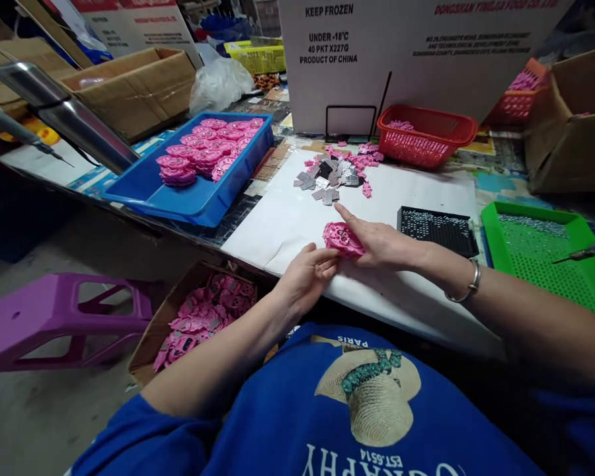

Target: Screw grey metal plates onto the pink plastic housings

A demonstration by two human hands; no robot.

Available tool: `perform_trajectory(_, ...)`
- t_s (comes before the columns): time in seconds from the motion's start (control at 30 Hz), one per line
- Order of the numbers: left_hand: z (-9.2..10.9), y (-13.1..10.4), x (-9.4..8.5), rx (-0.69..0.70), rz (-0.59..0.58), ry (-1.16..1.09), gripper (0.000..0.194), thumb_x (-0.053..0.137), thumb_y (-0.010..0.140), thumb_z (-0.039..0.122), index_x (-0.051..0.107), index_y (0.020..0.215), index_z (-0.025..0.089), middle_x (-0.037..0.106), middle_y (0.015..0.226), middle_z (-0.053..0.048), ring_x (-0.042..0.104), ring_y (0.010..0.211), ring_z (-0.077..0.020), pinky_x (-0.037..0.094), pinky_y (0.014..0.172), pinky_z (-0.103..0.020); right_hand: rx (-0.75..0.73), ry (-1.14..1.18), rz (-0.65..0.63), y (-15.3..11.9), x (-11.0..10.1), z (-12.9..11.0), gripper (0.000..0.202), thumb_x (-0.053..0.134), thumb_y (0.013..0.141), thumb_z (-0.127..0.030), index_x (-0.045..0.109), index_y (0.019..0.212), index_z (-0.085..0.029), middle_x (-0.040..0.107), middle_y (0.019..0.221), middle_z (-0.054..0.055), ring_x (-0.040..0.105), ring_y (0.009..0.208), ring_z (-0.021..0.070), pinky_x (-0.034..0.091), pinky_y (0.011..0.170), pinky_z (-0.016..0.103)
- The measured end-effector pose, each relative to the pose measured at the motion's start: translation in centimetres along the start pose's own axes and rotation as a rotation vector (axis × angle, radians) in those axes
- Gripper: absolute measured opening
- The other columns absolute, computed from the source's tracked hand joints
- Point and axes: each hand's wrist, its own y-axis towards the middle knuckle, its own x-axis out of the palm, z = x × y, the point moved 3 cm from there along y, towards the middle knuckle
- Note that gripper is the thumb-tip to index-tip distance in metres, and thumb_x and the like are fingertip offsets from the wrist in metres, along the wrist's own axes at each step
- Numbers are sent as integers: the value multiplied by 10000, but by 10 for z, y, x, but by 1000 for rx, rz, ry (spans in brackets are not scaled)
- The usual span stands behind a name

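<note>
Pink plastic casing near the front edge of the table; open white sheet extends to its left, grey plates lie beyond. Left hand, palm turned inward, and right hand, index extended, grasp the casing in their fingers from opposite sides.

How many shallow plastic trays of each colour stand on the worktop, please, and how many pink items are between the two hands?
Blue rectangular plastic tray: 1
Black rectangular plastic tray: 1
Green rectangular plastic tray: 1
Pink rounded plastic item: 1
Total: 4
</note>
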Motion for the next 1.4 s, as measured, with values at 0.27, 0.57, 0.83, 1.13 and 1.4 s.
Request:
perform_trajectory(0.27,22,5,-45,457,-79,630,1014,807,584,170,291,1453,253,533,1335,-112,531,1243,-247,407,1075,-400,-381,2,-111,5,-4,11,999,659,784,-189,79,1596,-137,582,1268,176,593,1043,280,506,872,380)
perform_trajectory(0.57,7,23,-18,627,-319,761,1033,847,641,197,294,1511,256,592,1296,-106,505,1309,-258,373,1109,-331,-427,18,-95,2,-15,8,1019,734,785,-326,132,1591,-164,564,1259,162,580,1042,271,494,911,393)
perform_trajectory(0.83,5,19,-16,595,-231,642,908,845,587,84,484,1399,271,655,1182,-49,595,1171,-216,385,1085,-290,-420,43,34,-9,-25,9,808,664,874,-395,278,1553,-189,582,1289,136,564,1124,273,453,985,421)
perform_trajectory(1.13,6,21,-21,645,-241,732,920,805,593,34,469,1425,240,653,1227,-75,598,1191,-230,400,1087,-303,-310,332,28,-15,-23,19,733,608,917,-406,290,1554,-235,582,1360,86,561,1189,242,429,1046,415)
perform_trajectory(1.4,6,20,-21,616,-189,721,911,850,550,50,523,1378,242,672,1228,-76,617,1188,-237,404,1100,-314,-219,469,-4,-17,-21,24,755,627,906,-406,280,1557,-245,554,1402,85,572,1223,227,429,1078,402)
